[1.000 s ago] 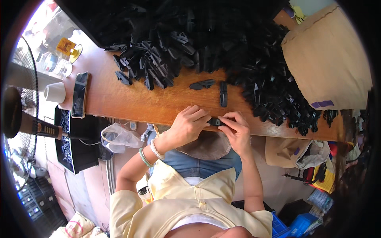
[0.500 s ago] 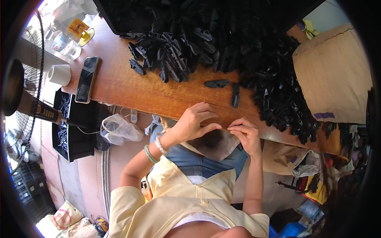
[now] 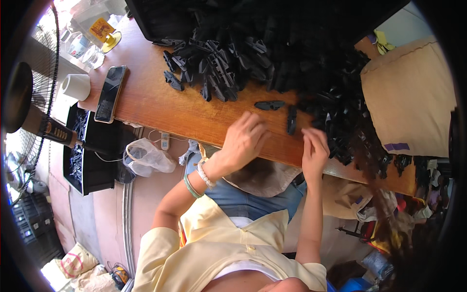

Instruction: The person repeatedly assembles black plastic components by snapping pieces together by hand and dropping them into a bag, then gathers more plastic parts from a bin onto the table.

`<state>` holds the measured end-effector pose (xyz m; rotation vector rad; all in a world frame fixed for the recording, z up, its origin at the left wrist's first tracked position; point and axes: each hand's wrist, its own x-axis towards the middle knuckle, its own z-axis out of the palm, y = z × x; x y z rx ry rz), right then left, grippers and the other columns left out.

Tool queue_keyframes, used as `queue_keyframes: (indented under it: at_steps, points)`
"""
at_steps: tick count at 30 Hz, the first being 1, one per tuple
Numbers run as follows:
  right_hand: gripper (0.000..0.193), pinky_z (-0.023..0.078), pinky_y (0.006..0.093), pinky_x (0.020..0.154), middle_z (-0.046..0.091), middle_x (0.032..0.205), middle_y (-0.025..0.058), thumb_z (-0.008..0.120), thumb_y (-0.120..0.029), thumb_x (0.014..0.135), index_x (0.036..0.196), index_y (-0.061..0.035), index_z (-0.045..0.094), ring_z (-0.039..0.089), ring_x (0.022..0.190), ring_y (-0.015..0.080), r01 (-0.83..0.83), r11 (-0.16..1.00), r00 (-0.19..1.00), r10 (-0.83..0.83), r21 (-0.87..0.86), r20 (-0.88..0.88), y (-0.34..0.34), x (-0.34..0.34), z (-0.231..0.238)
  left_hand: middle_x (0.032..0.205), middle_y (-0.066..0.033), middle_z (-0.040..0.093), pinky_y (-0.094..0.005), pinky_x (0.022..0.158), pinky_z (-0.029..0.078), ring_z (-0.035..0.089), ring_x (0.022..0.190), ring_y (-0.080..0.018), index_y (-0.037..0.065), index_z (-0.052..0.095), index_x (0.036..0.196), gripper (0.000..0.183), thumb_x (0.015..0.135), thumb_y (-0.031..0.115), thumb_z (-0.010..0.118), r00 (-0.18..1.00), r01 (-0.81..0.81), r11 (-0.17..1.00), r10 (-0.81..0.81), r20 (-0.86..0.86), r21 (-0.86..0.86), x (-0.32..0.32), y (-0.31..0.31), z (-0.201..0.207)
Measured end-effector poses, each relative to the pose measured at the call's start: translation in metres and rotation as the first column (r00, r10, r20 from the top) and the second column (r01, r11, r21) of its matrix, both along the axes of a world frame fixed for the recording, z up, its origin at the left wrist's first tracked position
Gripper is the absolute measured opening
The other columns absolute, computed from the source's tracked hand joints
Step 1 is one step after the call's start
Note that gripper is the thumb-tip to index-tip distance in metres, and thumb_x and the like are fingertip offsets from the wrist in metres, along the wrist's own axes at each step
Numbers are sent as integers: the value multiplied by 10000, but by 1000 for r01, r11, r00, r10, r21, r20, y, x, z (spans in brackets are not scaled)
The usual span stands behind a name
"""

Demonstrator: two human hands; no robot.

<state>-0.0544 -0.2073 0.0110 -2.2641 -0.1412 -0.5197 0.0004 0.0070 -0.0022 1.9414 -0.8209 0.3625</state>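
Half a second ago both hands were drawn together at the near edge of the surface (image 3: 160,104), fingertips meeting; now they have parted and moved up onto the wood; the left hand (image 3: 243,138) lies loosely curled, knuckles up, and whether it holds anything cannot be told; the right hand (image 3: 315,148) reaches with fingers partly spread toward the edge of the heap of black plastic parts (image 3: 272,58), its fingertips touching the nearest ones; two loose black pieces lie between the hands, one flat (image 3: 270,104) just above the left hand, one upright (image 3: 291,119) beside the right; a phone (image 3: 110,93) rests far left.
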Motion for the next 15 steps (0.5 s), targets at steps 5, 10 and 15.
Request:
queue_keyframes:
  at_steps: [5, 10, 15]
  points:
    - [238, 438, 421, 874, 635, 1082, 59, 644, 28, 786, 1001, -53, 706, 557, 1058, 278, 253, 793, 954, -110, -555, 278, -2, 55, 4, 1078, -122, 560, -394, 831, 451, 533, 963, -295, -18, 555, 1165, 508, 674, 18, 683, 961, -197, 897, 96, 260, 396, 38, -12, 4]
    - [184, 392, 405, 880, 603, 1171, 85, 694, -44, 773, 957, -47, 705, 533, 1097, 266, 166, 734, 974, -18, -659, 225, -10, 72, -8, 1034, -131, 578, -395, 855, 450, 544, 979, -304, -13, 552, 1180, 513, 686, 16, 684, 969, -129, 897, 22, 248, 423, 40, -4, -4]
    - [175, 439, 370, 775, 598, 1212, 86, 747, -10, 745, 902, -35, 675, 556, 956, 265, 116, 960, 956, -38, -253, 291, 5, 54, -2, 1056, -129, 595, -417, 896, 453, 549, 978, -336, -2, 600, 1176, 350, 829, 17, 639, 944, 306, 931, -272, -185, 197, 1, 17, 7]
